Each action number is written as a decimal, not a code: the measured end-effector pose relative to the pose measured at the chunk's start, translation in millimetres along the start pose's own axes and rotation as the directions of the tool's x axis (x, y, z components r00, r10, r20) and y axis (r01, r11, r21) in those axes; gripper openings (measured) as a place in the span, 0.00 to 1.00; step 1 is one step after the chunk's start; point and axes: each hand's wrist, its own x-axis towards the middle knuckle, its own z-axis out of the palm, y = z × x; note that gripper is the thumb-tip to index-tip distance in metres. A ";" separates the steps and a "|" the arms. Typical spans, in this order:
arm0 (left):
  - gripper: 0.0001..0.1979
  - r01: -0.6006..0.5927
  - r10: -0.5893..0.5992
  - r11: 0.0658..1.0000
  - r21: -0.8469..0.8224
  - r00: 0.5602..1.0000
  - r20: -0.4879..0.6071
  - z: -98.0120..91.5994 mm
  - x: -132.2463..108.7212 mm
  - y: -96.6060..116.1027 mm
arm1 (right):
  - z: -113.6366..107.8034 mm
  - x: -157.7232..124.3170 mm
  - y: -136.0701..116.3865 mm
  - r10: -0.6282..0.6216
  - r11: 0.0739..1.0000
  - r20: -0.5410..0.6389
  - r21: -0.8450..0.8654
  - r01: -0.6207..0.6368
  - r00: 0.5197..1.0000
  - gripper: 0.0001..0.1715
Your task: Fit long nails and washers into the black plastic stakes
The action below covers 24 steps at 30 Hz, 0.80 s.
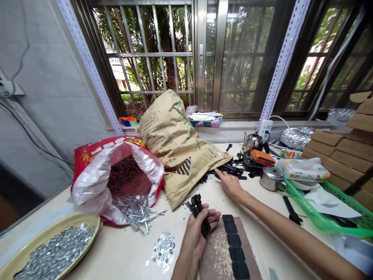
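Observation:
My left hand [199, 229] is closed around a few black plastic parts [201, 212], long pieces with wider ends, held upright above the table. My right hand [231, 186] reaches forward to the mouth of a brown paper sack [186, 155], its index finger stretched out at a heap of black plastic pieces [233, 169]. Whether its fingertips touch a piece I cannot tell. Under and beside my left hand lies a worn brown board [215, 254] with a column of black pads [236, 249] along it.
At left, a red and white bag [84, 186] spills silver nails [138, 210]; a yellow dish [94, 225] holds small metal pieces. Loose washers [163, 249] lie nearby. At right stand a metal cup [271, 179], an orange tool battery [262, 157], a green basket [311, 214] and stacked cardboard boxes [344, 155].

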 end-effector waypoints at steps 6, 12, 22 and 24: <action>0.21 0.056 -0.048 0.994 -0.098 0.995 0.082 4.4 -4.3 -4.1 | -43.9 -58.9 -32.8 0.118 0.849 -0.270 0.527 0.044 0.956 0.11; 0.11 -0.024 0.032 0.949 -0.313 0.999 0.021 0.0 2.0 -4.4 | -42.1 -104.9 -72.9 -0.340 0.763 -0.272 0.479 0.433 0.900 0.19; 0.25 -0.268 0.261 0.962 -0.040 0.956 -0.135 -9.7 17.7 -6.7 | 9.0 25.7 0.9 0.013 0.985 0.094 0.169 -0.029 0.995 0.14; 0.26 -0.267 0.261 0.963 -0.035 0.956 -0.134 -10.0 17.4 -5.2 | 21.3 39.5 -1.5 0.048 0.987 0.123 0.149 -0.066 0.991 0.12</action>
